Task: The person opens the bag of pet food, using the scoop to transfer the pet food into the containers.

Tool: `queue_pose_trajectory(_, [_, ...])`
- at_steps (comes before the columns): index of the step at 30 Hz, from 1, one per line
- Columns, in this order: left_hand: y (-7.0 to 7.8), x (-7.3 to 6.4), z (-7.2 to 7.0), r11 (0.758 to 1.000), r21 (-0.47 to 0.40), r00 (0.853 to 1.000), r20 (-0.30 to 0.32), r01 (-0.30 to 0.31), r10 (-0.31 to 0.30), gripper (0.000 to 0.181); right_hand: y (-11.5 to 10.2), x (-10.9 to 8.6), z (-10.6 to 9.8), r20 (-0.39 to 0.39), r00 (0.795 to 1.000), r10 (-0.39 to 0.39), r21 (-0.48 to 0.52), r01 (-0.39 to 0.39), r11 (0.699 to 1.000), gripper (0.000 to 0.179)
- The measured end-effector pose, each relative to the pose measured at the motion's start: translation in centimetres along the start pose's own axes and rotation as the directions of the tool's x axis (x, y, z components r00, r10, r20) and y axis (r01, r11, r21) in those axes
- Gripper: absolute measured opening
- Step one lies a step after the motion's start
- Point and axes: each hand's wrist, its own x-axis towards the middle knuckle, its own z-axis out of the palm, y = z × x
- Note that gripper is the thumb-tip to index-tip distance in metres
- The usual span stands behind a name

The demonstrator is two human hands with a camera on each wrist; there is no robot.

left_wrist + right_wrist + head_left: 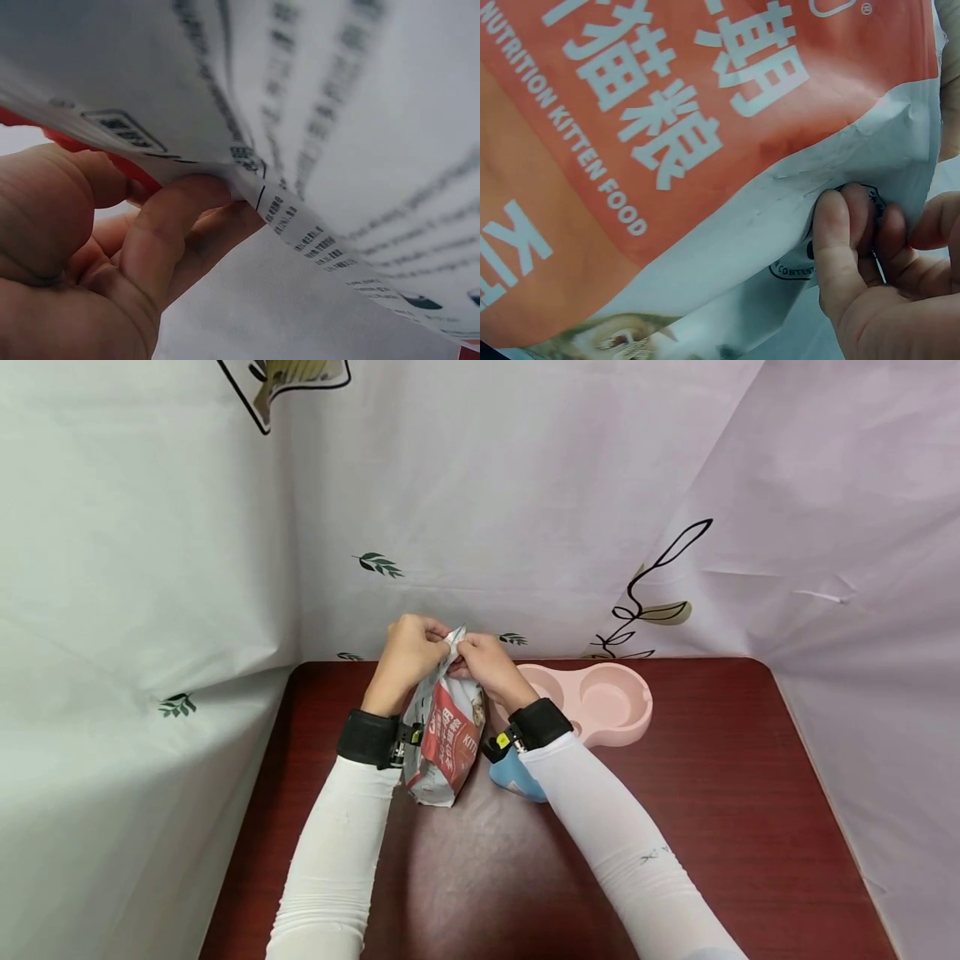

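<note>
A kitten food bag (450, 735), white with a red and orange front, stands on the table between both arms. My left hand (411, 652) pinches its top edge from the left; in the left wrist view the fingers (180, 210) press into the printed white side. From the right, my right hand (491, 664) pinches the top too. Close up in the right wrist view, the thumb and fingers (840, 240) grip the white film beside the red panel (727, 150). Whether the bag's mouth is sealed cannot be made out.
A pink double bowl (637, 727) sits to the right of the bag, partly behind my right hand. Under the right wrist lies a light blue object (516, 777), mostly hidden. The dark red table (720, 827) ends against a white patterned cloth (495, 510).
</note>
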Motion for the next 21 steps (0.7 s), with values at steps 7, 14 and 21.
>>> queue_pose_trajectory(7, [0.1,-0.1,0.1,1.0,-0.019,1.0,-0.019,0.019,-0.02,0.022,-0.1,-0.7,-0.1,-0.083,0.996,-0.023,-0.114,0.013,0.993,0.022])
queue_pose_trajectory(14, [0.3,-0.2,0.1,1.0,0.0,1.0,-0.004,0.017,-0.017,0.027,-1.0,-1.7,-0.2,-0.046,0.999,-0.004,-0.303,-0.011,0.953,0.028])
queue_pose_trajectory(21, [0.9,-1.0,-0.1,0.995,0.096,0.994,0.103,0.022,-0.032,0.03,-1.1,-1.9,-0.5,0.008,1.0,0.011,-0.297,-0.008,0.955,0.03])
